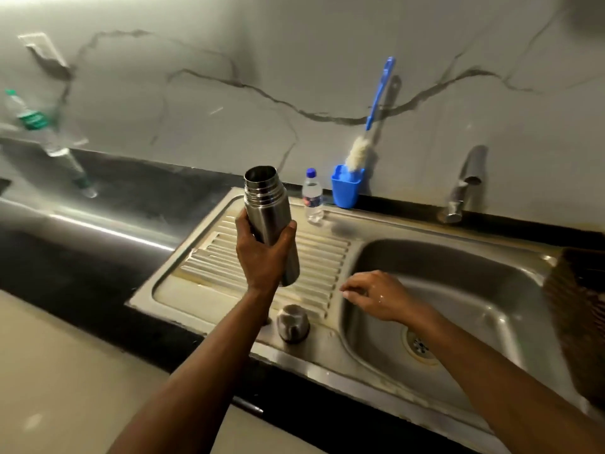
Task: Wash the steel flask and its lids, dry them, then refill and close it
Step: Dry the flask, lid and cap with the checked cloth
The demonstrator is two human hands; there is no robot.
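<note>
Your left hand (262,257) is gripping the open steel flask (270,221) around its lower body, holding it nearly upright above the ribbed drainboard (209,257). It is rigid and probably slick when wet, so wrap the smooth barrel firmly. Your right hand (376,294), fingers loosely spread and empty, is hovering by the basin, near the lid (293,323).

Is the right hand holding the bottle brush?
No, the right hand hovers bare over the sink; the bottle brush stands in the blue cup.
</note>
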